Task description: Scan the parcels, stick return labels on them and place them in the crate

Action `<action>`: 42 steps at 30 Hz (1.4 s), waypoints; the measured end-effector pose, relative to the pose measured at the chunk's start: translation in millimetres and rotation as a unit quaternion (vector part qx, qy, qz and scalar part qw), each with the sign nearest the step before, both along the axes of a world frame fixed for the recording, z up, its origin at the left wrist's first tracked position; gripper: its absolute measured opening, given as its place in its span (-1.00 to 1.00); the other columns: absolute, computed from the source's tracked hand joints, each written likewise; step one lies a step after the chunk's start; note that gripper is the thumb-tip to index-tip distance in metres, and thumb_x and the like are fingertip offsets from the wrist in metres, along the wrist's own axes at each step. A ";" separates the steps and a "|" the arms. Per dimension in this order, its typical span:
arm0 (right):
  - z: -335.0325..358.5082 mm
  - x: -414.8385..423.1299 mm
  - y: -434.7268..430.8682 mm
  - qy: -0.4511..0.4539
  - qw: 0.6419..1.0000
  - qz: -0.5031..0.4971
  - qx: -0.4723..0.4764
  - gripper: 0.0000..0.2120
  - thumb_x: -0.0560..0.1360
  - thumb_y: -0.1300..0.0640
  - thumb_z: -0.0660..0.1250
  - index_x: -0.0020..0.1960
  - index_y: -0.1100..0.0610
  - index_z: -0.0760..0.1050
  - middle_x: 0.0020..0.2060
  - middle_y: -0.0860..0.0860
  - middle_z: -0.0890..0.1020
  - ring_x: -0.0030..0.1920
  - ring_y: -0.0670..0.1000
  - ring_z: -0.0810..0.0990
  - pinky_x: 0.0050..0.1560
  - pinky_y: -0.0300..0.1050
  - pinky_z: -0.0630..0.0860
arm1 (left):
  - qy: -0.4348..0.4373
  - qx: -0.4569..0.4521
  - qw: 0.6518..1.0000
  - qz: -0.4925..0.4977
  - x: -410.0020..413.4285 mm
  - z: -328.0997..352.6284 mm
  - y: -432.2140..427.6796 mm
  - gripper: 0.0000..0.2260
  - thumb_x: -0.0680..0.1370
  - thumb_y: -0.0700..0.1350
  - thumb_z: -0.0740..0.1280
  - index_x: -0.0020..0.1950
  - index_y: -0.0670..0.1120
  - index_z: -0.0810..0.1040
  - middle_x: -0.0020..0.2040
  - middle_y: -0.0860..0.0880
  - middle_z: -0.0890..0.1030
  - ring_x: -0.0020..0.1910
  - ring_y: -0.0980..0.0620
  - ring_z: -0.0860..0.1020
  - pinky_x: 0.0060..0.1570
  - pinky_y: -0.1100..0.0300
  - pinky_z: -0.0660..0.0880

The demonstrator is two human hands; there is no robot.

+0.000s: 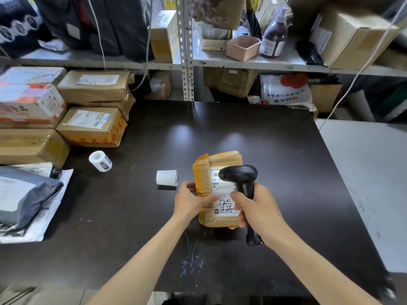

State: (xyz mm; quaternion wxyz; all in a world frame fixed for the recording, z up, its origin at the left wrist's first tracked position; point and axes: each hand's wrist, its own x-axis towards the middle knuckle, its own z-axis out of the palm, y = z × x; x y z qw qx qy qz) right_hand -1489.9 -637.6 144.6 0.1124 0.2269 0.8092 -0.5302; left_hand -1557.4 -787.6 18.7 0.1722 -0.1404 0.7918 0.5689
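Two hands work at the near centre of the tabletop [242,133]. The left hand [191,200] grips the parcel [220,160] by its nine o'clock edge, thumb laid across the shipping label [222,190]. The right hand [257,208] is wrapped round the handle of the black scanner [239,175], whose head hangs just above the label's upper half. The parcel appears to lie flat, label up.

Judgement: scanning is the step in hand. The head should face the barcode squarely, and the thumb should stay off the printed bars.

At the parcel's nine o'clock lies a blank label roll [166,177]. Farther out, at ten o'clock, stands a printed roll [100,161], then stacked cartons [92,126]. Shelving [264,62] stands at twelve o'clock.
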 end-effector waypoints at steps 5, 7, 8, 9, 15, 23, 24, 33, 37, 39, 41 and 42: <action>-2.1 -0.4 -0.9 -0.001 1.000 0.006 0.008 -0.91 0.57 0.13 0.30 0.00 0.16 0.46 -0.17 0.19 0.61 -0.43 0.00 0.51 -0.34 -0.16 0.55 | -0.006 -0.004 1.000 0.003 -0.2 1.4 0.7 -0.35 0.20 0.12 0.64 0.13 0.06 0.36 -0.10 0.23 0.51 -0.15 0.29 0.51 -0.31 0.39 0.40; -2.9 -0.9 -1.1 0.000 1.000 0.008 0.010 -0.92 0.57 0.13 0.30 0.00 0.15 0.46 -0.18 0.18 0.61 -0.45 -0.01 0.51 -0.37 -0.19 0.55 | -0.008 -0.005 1.000 0.004 -0.5 1.9 1.1 -0.35 0.20 0.13 0.64 0.13 0.07 0.35 -0.10 0.23 0.50 -0.16 0.29 0.51 -0.32 0.40 0.39; -3.2 -1.1 -1.0 0.000 1.000 0.009 0.010 -0.92 0.57 0.13 0.30 0.00 0.14 0.45 -0.19 0.17 0.61 -0.46 -0.02 0.51 -0.38 -0.20 0.54 | -0.008 -0.006 1.000 0.004 -0.3 2.3 1.1 -0.35 0.20 0.13 0.64 0.13 0.07 0.36 -0.11 0.24 0.50 -0.17 0.30 0.51 -0.33 0.41 0.39; -3.7 -1.4 -1.1 0.001 1.000 0.009 0.010 -0.92 0.57 0.14 0.30 0.00 0.14 0.45 -0.19 0.16 0.61 -0.46 -0.02 0.51 -0.39 -0.21 0.54 | -0.009 -0.006 1.000 0.004 -0.2 2.7 1.0 -0.36 0.20 0.13 0.64 0.12 0.07 0.36 -0.11 0.24 0.51 -0.17 0.30 0.51 -0.34 0.41 0.39; -13.9 -12.3 8.6 0.018 1.000 -0.009 0.006 -0.92 0.53 0.12 0.33 -0.06 0.12 0.47 -0.22 0.13 0.62 -0.36 0.03 0.56 -0.38 -0.10 0.53 | -0.036 -0.019 0.999 -0.013 -3.5 1.1 -2.7 -0.47 0.29 0.14 0.59 0.13 0.02 0.46 -0.02 0.14 0.60 -0.09 0.21 0.58 -0.26 0.34 0.48; -73.1 -60.3 53.4 0.017 0.988 0.011 0.155 -0.81 0.54 0.16 0.28 0.03 0.19 0.28 -0.04 0.13 0.53 -0.10 0.12 0.51 -0.22 -0.04 0.38 | 0.071 -0.265 0.957 -0.094 -32.9 20.3 -4.8 -0.45 0.46 0.22 0.41 0.27 -0.14 0.49 0.19 -0.04 0.51 0.17 -0.06 0.53 0.13 0.05 0.50; -82.2 -65.1 57.4 0.011 0.984 0.011 0.176 -0.79 0.54 0.19 0.30 0.05 0.20 0.28 0.01 0.17 0.53 -0.04 0.16 0.51 -0.17 -0.02 0.41 | 0.123 -0.303 0.943 -0.063 -39.8 24.0 -9.0 -0.51 0.48 0.18 0.39 0.26 -0.11 0.48 0.19 -0.05 0.50 0.17 -0.07 0.50 0.11 0.08 0.47; -129.5 -85.5 72.5 -0.053 0.950 -0.004 0.308 -0.59 0.50 0.12 0.41 0.17 0.29 0.28 0.17 0.28 0.50 0.23 0.31 0.38 0.12 0.16 0.38 | -0.055 -0.474 0.877 -0.052 -87.5 0.2 -47.7 -0.23 0.43 0.23 0.42 0.40 -0.26 0.28 0.35 -0.23 0.40 0.33 -0.24 0.39 0.20 -0.04 0.42; -129.6 -88.2 77.4 -0.065 0.950 0.006 0.305 -0.51 0.45 0.12 0.48 0.18 0.28 0.28 0.19 0.26 0.47 0.23 0.27 0.38 0.14 0.14 0.40 | 0.018 -0.359 0.933 -0.005 -82.0 2.6 -46.7 -0.43 0.47 0.10 0.42 0.32 -0.21 0.38 0.27 -0.19 0.45 0.25 -0.22 0.45 0.14 -0.03 0.42; -121.2 -88.5 78.4 -0.083 0.956 -0.007 0.280 -0.45 0.42 0.16 0.49 0.23 0.31 0.27 0.23 0.27 0.41 0.26 0.28 0.33 0.20 0.12 0.37 | 0.069 -0.270 0.960 0.017 -75.8 11.9 -42.7 -0.46 0.44 0.05 0.47 0.31 -0.17 0.41 0.24 -0.14 0.49 0.22 -0.16 0.47 0.14 0.04 0.42; -107.7 -87.4 74.8 -0.024 0.956 -0.054 0.288 -0.46 0.41 0.25 0.41 0.29 0.31 0.25 0.25 0.25 0.37 0.26 0.25 0.28 0.22 0.07 0.33 | 0.130 -0.176 0.975 0.033 -66.4 23.7 -40.1 -0.46 0.39 -0.01 0.54 0.29 -0.10 0.45 0.20 -0.06 0.53 0.17 -0.08 0.51 0.13 0.09 0.48; -99.3 -85.3 69.1 0.052 0.952 -0.084 0.290 -0.50 0.41 0.29 0.36 0.29 0.28 0.27 0.22 0.21 0.39 0.22 0.20 0.30 0.18 0.03 0.34 | 0.159 -0.131 0.978 0.033 -60.6 29.9 -39.3 -0.46 0.36 -0.03 0.57 0.28 -0.06 0.46 0.18 -0.01 0.55 0.15 -0.03 0.53 0.13 0.10 0.52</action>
